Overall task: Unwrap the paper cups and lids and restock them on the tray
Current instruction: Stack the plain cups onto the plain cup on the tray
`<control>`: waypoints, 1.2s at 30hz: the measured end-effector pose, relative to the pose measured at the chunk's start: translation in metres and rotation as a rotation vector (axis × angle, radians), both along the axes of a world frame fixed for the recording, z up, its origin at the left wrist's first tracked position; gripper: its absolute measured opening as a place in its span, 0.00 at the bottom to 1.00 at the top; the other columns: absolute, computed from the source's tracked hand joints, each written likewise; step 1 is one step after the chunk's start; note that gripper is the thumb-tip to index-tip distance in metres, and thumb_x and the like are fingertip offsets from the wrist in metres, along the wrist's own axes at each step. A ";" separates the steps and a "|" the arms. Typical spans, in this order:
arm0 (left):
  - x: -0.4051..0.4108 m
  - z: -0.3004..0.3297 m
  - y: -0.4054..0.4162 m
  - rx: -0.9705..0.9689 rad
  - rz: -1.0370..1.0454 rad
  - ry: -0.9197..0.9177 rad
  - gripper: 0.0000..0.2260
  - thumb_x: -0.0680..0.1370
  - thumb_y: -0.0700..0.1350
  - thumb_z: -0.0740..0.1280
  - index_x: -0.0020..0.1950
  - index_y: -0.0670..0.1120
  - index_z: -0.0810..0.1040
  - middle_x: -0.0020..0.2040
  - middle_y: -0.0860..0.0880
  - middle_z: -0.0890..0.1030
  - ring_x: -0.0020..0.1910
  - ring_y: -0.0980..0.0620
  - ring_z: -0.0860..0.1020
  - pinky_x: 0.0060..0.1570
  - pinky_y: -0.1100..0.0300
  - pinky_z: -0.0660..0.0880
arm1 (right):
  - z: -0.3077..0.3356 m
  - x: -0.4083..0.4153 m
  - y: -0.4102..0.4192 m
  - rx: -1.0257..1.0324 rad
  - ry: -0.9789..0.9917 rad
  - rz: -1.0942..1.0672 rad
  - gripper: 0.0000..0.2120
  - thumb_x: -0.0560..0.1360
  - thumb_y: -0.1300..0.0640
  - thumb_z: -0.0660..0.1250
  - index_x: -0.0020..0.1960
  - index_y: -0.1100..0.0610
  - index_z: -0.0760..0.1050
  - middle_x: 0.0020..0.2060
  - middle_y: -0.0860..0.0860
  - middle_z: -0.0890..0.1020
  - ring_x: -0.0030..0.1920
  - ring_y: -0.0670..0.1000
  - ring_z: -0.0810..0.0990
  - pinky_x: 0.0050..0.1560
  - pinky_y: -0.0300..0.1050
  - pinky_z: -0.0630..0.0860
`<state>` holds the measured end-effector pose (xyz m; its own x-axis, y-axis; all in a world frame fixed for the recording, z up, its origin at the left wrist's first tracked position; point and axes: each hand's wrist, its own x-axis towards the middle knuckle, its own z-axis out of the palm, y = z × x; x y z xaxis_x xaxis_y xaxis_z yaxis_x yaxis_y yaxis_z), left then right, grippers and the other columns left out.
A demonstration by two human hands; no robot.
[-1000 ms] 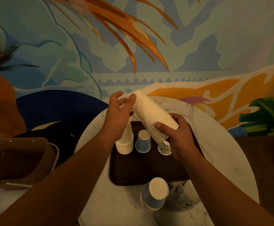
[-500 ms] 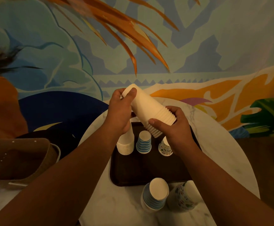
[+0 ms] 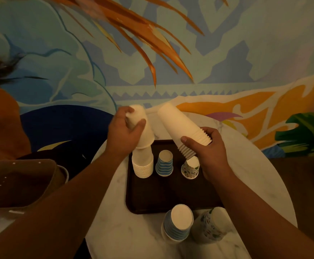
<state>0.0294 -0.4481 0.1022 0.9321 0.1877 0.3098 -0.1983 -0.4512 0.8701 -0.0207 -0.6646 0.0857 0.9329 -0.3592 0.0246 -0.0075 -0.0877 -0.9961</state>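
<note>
A person is restocking plain white paper cups. The left hand (image 3: 123, 131) grips a short batch of white cups (image 3: 140, 126), bottoms up, just above the white stack on the tray (image 3: 142, 165). The right hand (image 3: 207, 146) is clamped round the rim end of a long white sleeve of cups (image 3: 182, 128), held tilted above the dark tray (image 3: 171, 195).

The next move seems to be seating the batch squarely on that stack without tipping it.

A striped cup (image 3: 164, 163) and a patterned cup (image 3: 190, 168) stand close beside it. On the marble worktop (image 3: 126, 230), a striped stack (image 3: 177, 222) and a patterned stack (image 3: 211, 224) wait near the tray's front edge. A brown basket (image 3: 19, 182) sits to the left.
</note>
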 end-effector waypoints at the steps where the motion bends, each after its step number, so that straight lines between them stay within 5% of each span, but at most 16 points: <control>1: -0.002 -0.012 -0.001 0.044 -0.025 0.040 0.18 0.74 0.48 0.72 0.60 0.52 0.69 0.58 0.54 0.70 0.56 0.53 0.72 0.52 0.56 0.73 | 0.000 0.000 0.001 0.004 -0.003 0.001 0.31 0.54 0.43 0.80 0.53 0.45 0.71 0.54 0.49 0.77 0.55 0.53 0.78 0.52 0.59 0.80; 7: -0.009 -0.049 -0.002 0.306 -0.101 0.207 0.19 0.76 0.51 0.70 0.64 0.46 0.72 0.66 0.48 0.73 0.65 0.51 0.71 0.58 0.63 0.65 | -0.004 -0.002 0.002 0.082 0.006 0.063 0.38 0.53 0.43 0.80 0.59 0.49 0.73 0.56 0.50 0.78 0.56 0.52 0.79 0.50 0.50 0.80; 11: -0.011 -0.009 -0.017 -0.123 0.042 0.017 0.10 0.79 0.52 0.65 0.57 0.51 0.73 0.56 0.56 0.76 0.57 0.55 0.75 0.55 0.60 0.72 | -0.003 -0.001 0.005 0.208 0.033 0.088 0.40 0.49 0.41 0.81 0.57 0.47 0.72 0.58 0.52 0.77 0.58 0.54 0.78 0.55 0.59 0.80; 15: -0.011 0.027 -0.039 -0.745 -0.176 0.306 0.16 0.78 0.49 0.67 0.64 0.50 0.69 0.58 0.49 0.77 0.54 0.47 0.80 0.47 0.49 0.81 | 0.005 -0.002 0.014 0.342 0.040 0.161 0.36 0.53 0.47 0.82 0.57 0.50 0.73 0.58 0.55 0.78 0.58 0.58 0.79 0.54 0.60 0.80; 19: -0.014 0.029 -0.048 -0.803 -0.154 0.351 0.13 0.79 0.46 0.67 0.61 0.52 0.70 0.55 0.51 0.76 0.53 0.47 0.78 0.40 0.51 0.80 | 0.006 -0.006 0.018 0.306 -0.013 0.183 0.33 0.56 0.50 0.82 0.56 0.51 0.72 0.56 0.55 0.78 0.57 0.56 0.79 0.47 0.50 0.80; 23: -0.005 0.035 -0.040 -0.833 -0.043 0.330 0.11 0.78 0.47 0.67 0.59 0.54 0.70 0.59 0.48 0.76 0.55 0.46 0.78 0.46 0.46 0.81 | 0.004 -0.008 0.013 0.211 -0.061 0.176 0.33 0.55 0.50 0.83 0.56 0.51 0.72 0.54 0.52 0.78 0.55 0.54 0.80 0.46 0.47 0.80; 26: 0.004 0.054 -0.022 -0.730 0.018 0.138 0.13 0.78 0.46 0.67 0.60 0.55 0.68 0.56 0.52 0.76 0.54 0.51 0.77 0.47 0.50 0.80 | 0.003 -0.006 0.007 0.217 -0.036 0.108 0.34 0.52 0.43 0.82 0.54 0.48 0.73 0.55 0.53 0.78 0.56 0.55 0.79 0.51 0.57 0.81; 29: 0.007 0.065 -0.003 -0.379 0.081 -0.085 0.15 0.77 0.46 0.69 0.60 0.56 0.68 0.57 0.53 0.74 0.53 0.54 0.76 0.50 0.56 0.78 | 0.002 -0.004 0.002 0.258 -0.019 0.036 0.36 0.50 0.41 0.83 0.53 0.47 0.72 0.56 0.54 0.78 0.57 0.57 0.79 0.50 0.57 0.81; 36: -0.006 -0.005 0.000 0.146 -0.128 0.086 0.22 0.74 0.47 0.73 0.64 0.51 0.69 0.61 0.52 0.71 0.59 0.50 0.73 0.56 0.54 0.74 | 0.000 -0.006 0.005 0.249 0.007 0.012 0.37 0.51 0.39 0.83 0.54 0.46 0.71 0.57 0.53 0.77 0.58 0.56 0.78 0.53 0.63 0.80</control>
